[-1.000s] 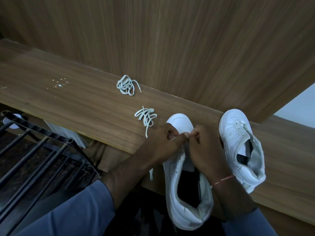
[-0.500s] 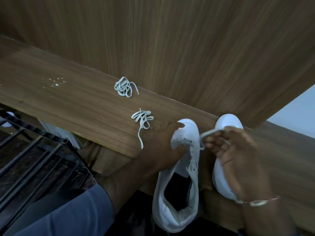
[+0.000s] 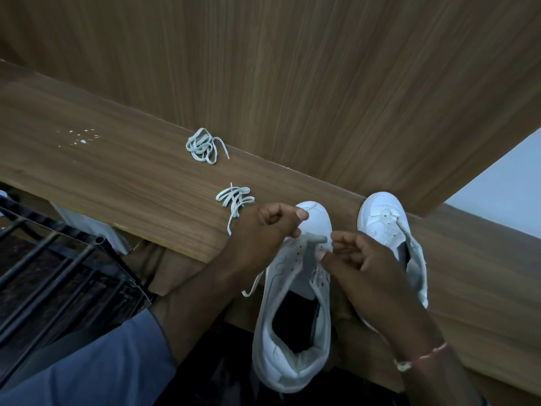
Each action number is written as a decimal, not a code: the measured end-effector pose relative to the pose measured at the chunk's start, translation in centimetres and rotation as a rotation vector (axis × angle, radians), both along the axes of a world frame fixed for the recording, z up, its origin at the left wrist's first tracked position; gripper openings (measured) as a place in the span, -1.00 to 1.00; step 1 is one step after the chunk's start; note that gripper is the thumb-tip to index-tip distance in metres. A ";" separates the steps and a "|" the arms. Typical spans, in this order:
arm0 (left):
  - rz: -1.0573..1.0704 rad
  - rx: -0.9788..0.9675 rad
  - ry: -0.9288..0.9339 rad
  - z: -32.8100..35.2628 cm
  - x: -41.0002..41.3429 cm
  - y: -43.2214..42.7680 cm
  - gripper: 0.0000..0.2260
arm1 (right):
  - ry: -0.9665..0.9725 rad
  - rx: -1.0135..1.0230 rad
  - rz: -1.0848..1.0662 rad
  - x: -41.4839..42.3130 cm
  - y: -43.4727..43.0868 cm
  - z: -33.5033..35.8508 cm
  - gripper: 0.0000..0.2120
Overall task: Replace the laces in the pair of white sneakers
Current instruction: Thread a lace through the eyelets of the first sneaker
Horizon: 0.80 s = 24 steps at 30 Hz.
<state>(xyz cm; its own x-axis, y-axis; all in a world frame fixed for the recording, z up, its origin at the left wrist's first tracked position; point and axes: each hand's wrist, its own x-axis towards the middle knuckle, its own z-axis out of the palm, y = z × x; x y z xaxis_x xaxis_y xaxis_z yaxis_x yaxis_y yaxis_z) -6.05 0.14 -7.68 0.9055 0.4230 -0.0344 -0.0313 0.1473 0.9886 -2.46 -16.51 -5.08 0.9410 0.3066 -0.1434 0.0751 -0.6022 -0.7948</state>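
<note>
Pinching a lace (image 3: 314,239) at the lowest eyelets of the near sneaker (image 3: 292,361), the left hand (image 3: 263,230) and right hand (image 3: 363,268) sit close together over its toe; the right hand has dropped from above the second sneaker (image 3: 380,218). Left of the near sneaker, two loose laces (image 3: 235,197) lie on the shelf (image 3: 117,177)

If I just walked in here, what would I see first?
You'd see the hands first. The left hand and right hand pinch a lace across the front eyelets of a white sneaker that hangs over the wooden shelf edge. The second sneaker lies to its right, and a near lace bundle and far lace bundle to its left.
</note>
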 end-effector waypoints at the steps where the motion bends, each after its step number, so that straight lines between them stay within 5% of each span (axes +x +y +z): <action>1: 0.012 0.019 0.002 0.1 0.0 0.2 -0.91 | 0.023 -0.077 0.032 -0.1 -0.3 -0.1 -0.58; 5: 0.046 0.055 0.018 0.3 -0.1 0.3 -0.89 | 0.122 -0.175 0.152 -0.8 0.0 -0.7 -0.39; 9: -0.114 -0.500 -0.132 1.5 -0.1 1.0 -0.90 | -0.007 -0.206 0.118 -1.1 1.0 -1.8 -0.61; 10: -0.139 -0.510 -0.135 1.7 -0.2 1.3 -0.91 | -0.035 -0.198 0.077 -1.0 1.2 -2.0 -0.66; 11: -0.132 -0.359 -0.083 1.6 -0.2 1.5 -0.92 | -0.045 -0.184 0.032 -1.0 1.3 -2.0 -0.68; 14: -0.053 0.514 0.085 0.1 -0.1 1.0 -0.90 | -0.051 -0.145 -0.045 -0.5 1.3 -2.0 -0.77; 16: -0.001 0.801 0.145 -1.1 0.0 -0.2 -0.85 | -0.038 -0.103 -0.047 -0.4 1.1 -1.9 -0.86; 24: 0.101 0.967 0.120 -1.6 0.3 -1.6 -0.85 | 0.088 0.111 -0.012 -0.6 0.7 -1.2 -0.59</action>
